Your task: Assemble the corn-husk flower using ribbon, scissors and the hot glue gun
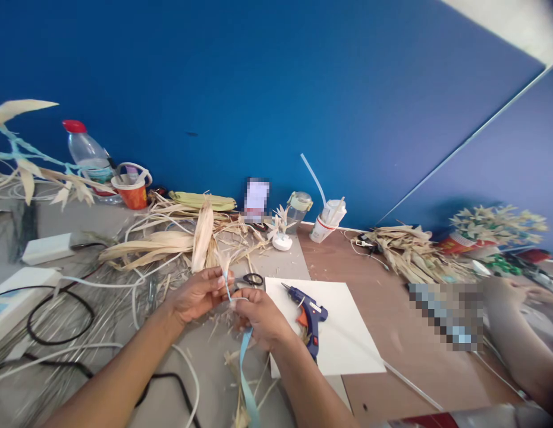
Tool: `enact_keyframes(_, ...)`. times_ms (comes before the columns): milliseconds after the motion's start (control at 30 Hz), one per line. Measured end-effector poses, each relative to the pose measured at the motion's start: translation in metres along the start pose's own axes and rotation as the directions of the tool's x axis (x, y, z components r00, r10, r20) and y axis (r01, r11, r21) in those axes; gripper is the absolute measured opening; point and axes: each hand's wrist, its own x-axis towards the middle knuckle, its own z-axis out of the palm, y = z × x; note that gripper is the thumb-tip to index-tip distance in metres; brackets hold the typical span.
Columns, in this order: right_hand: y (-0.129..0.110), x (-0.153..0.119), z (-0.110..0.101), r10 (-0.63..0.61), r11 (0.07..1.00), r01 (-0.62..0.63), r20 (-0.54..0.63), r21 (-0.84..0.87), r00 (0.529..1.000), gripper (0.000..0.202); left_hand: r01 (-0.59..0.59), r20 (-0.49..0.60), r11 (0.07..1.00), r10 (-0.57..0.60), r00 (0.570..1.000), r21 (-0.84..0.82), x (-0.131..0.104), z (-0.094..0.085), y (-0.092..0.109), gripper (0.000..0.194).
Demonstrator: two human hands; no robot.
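Left hand (200,295): fingertips pinched on the thin, blue-wrapped stem of a pale, frayed husk flower (225,263), presumably steadying it upright. Right hand (261,315): thumb and finger clamped at the stem's lower end, flat light-blue ribbon (247,371) hanging below, apparently for tension. Right of the grip, a dark-blue plastic glue gun (313,315) lies on smooth white paper (352,339), probably shielding the tabletop (414,356).
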Motion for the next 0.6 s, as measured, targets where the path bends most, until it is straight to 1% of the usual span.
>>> enact_keyframes(133, 0.0013, 0.0006, -0.0010, -0.011, 1.000, 0.011, 0.012, -0.010, 1.000, 0.009, -0.013, 0.015, 1.000, 0.013, 1.000, 0.028, 0.0001, -0.0001, -0.0012, 0.024)
enact_keyframes(300, -0.0004, -0.0015, -0.0001, -0.011, 0.999, 0.010, 0.025, 0.035, 1.000, 0.009, -0.037, 0.045, 0.997, 0.034, 0.998, 0.072, 0.0010, -0.0021, -0.0011, 0.026)
enact_keyframes(367, -0.0008, -0.0020, 0.0002, -0.014, 0.999, 0.013, 0.027, 0.045, 1.000, 0.008, -0.052, 0.040, 0.995, 0.048, 0.998, 0.086, 0.0007, -0.0023, -0.0006, 0.026)
enact_keyframes(500, 0.0005, -0.0002, -0.0005, -0.027, 0.999, 0.027, 0.012, 0.020, 1.000, 0.008, -0.065, -0.007, 0.988, 0.066, 0.998, 0.143, -0.0006, -0.0008, -0.0015, 0.025)
enact_keyframes(600, 0.0013, 0.0016, -0.0013, -0.018, 1.000, 0.018, -0.006, -0.005, 1.000, 0.009, -0.054, 0.001, 0.982, 0.055, 0.999, 0.182, -0.0010, 0.0013, -0.0030, 0.025)
